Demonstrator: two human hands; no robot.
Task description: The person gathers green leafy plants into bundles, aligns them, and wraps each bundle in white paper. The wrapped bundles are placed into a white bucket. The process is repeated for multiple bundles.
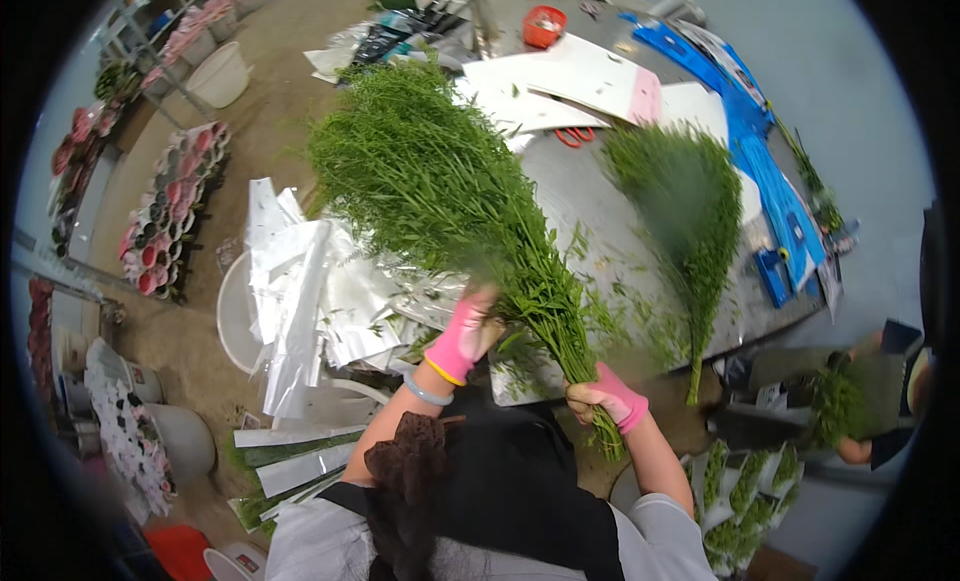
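A large bunch of leafy green foliage stems (442,168) slants across the metal table, its tops towards the upper left. My right hand (607,399), in a pink glove with bare fingertips, is closed around the lower stems, whose cut ends stick out below it. My left hand (474,330), in a pink glove with a yellow cuff, is at the near side of the foliage; its fingers are blurred and partly behind leaves, so its grip is unclear. To the right a second green bunch (675,206) lies on the table, its stems past the near edge.
The metal table (600,206) bears loose leaves, white card sheets (592,78), red-handled scissors (574,137), a red basket (544,26) and blue plastic packaging (757,146). Clear wrapping (300,281) overflows a white bin (236,311) at left. Another person's arm (855,451) is at far right.
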